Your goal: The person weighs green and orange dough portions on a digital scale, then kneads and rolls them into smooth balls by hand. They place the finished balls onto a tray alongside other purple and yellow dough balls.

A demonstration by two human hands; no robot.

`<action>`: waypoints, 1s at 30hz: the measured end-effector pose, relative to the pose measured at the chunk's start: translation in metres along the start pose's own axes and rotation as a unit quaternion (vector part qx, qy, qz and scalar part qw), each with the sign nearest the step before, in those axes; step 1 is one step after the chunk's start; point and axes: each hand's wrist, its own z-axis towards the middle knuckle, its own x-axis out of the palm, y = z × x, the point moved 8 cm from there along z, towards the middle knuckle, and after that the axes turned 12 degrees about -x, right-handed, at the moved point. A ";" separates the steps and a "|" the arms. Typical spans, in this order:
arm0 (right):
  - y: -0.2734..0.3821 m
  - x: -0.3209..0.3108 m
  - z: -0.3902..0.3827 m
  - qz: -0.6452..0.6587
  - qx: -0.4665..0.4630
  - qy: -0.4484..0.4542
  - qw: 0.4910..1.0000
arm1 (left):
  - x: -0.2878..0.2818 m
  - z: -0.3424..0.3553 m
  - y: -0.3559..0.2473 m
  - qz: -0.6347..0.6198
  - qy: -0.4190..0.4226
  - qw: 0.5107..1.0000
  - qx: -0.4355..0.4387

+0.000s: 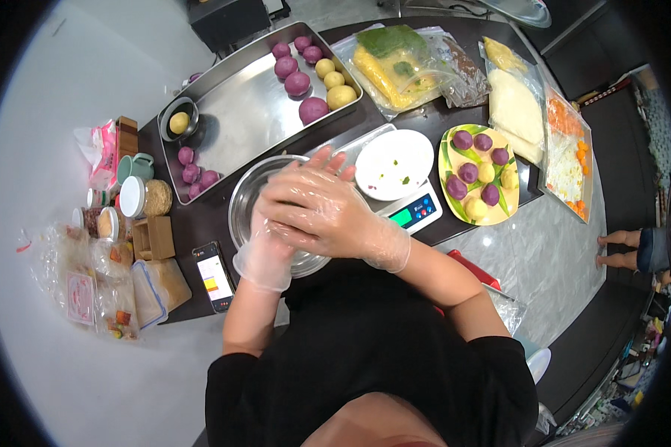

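Over the round steel bowl (247,195) on the dark desk (201,216): right hand (317,205) in a clear glove pressed flat atop the gloved left hand (265,249), fingers (328,158) stretched out. Anything held between the palms probably hidden; cannot tell. Just right of the bowl, a white digital scale (402,175). Behind the bowl, a steel tray (253,112) of purple and yellow balls (313,109).

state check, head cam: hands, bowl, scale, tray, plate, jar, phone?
right hand: gloved, pressed flat over left hand
left hand: gloved, under right
steel bowl: contents hidden
scale: display lit
tray: holds purple and yellow balls
yellow plate: balls on it
jar: lidded
phone: screen on
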 end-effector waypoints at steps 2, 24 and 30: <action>-0.014 -0.009 0.013 -0.022 0.024 0.006 0.999 | -0.014 0.001 -0.019 0.012 -0.017 0.999 0.032; -0.152 -0.213 -0.145 -0.109 0.497 -0.149 0.848 | -0.091 0.089 -0.173 0.829 -0.302 0.467 -0.064; -0.210 -0.175 -0.131 -0.197 0.355 -0.004 0.914 | -0.088 0.086 -0.175 0.747 -0.280 0.603 0.011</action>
